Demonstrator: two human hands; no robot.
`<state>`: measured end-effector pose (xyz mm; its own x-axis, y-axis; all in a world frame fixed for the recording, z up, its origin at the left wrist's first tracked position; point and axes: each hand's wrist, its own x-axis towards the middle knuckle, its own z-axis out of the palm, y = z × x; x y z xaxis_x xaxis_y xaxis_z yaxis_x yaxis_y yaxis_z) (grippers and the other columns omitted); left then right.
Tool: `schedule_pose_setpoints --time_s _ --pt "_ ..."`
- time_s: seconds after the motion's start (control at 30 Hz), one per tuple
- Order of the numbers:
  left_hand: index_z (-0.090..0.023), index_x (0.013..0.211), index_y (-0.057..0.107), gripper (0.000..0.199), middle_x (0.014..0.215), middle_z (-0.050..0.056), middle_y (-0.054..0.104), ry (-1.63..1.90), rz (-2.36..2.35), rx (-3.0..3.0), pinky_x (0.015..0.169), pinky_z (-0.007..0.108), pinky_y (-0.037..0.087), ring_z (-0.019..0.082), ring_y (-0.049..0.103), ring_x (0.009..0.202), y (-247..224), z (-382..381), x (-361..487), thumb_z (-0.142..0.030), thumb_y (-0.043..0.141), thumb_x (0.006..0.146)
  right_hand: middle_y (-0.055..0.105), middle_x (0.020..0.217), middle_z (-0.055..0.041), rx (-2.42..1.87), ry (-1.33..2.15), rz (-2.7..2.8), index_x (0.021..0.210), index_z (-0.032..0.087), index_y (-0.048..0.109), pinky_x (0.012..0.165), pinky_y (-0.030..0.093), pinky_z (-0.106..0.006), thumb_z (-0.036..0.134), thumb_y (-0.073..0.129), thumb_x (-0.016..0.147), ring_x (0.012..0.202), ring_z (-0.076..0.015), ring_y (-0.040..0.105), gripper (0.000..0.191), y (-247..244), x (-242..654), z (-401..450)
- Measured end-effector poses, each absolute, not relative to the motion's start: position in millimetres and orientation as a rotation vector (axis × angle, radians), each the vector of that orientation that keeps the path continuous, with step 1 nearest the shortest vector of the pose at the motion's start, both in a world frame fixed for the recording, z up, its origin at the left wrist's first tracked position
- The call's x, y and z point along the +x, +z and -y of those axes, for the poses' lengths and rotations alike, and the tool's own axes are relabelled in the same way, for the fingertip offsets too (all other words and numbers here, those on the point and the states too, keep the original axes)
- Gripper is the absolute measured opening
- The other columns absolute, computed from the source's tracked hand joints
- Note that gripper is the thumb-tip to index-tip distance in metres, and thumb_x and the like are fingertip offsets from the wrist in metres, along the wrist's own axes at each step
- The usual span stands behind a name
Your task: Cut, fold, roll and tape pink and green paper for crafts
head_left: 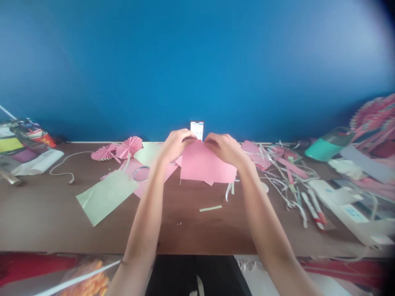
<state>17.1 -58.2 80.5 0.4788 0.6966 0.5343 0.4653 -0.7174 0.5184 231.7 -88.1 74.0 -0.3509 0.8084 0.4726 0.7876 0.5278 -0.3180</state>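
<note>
Both my hands reach forward over the brown table (197,230) and pinch the far edge of a pink paper sheet (205,166). My left hand (176,144) grips its upper left corner, my right hand (225,148) its upper right part. The sheet lies tilted toward me, its near edge resting on the table. A phone (197,129) stands upright against the blue wall just behind my fingers.
Pale green paper (106,195), a clear tape ring (141,173) and two pink paper fans (119,150) lie left. Paper strips and red markers (314,209) clutter the right, with a teal bottle (327,148). A green strip (210,208) lies near me.
</note>
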Motion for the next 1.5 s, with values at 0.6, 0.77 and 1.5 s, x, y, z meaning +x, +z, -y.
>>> schedule_pose_setpoints --time_s 0.6,0.77,1.5 --pt "-0.025 0.107 0.067 0.029 0.11 0.004 0.07 0.849 -1.224 2.548 0.081 0.032 0.045 0.023 0.063 0.098 79.0 65.4 29.7 -0.042 0.048 0.093 0.072 0.096 -0.0039 -1.308 -0.116 2.212 0.098 0.024 0.067 0.058 0.03 -0.026 0.02 0.051 0.091 0.082 -0.0207 0.063 0.018 68.9 216.8 88.2" --pt "-0.022 0.101 0.069 0.023 0.091 0.004 0.072 0.853 -1.13 2.488 0.071 0.029 0.043 0.019 0.064 0.081 75.0 61.2 31.7 -0.028 0.049 0.091 0.072 0.094 -0.0033 -1.321 -0.084 2.243 0.106 0.026 0.064 0.058 0.029 -0.026 0.022 0.053 0.09 0.079 -0.0203 0.062 0.02 70.4 218.3 89.0" --pt "-0.026 0.11 0.068 0.034 0.101 0.003 0.071 0.786 -1.226 2.513 0.072 0.028 0.045 0.019 0.063 0.085 86.5 68.1 15.1 -0.049 0.053 0.089 0.069 0.083 -0.0036 -1.169 0.173 2.197 0.1 0.023 0.069 0.064 0.033 -0.027 0.028 0.051 0.091 0.07 -0.0172 0.057 0.021 74.9 245.0 89.2"
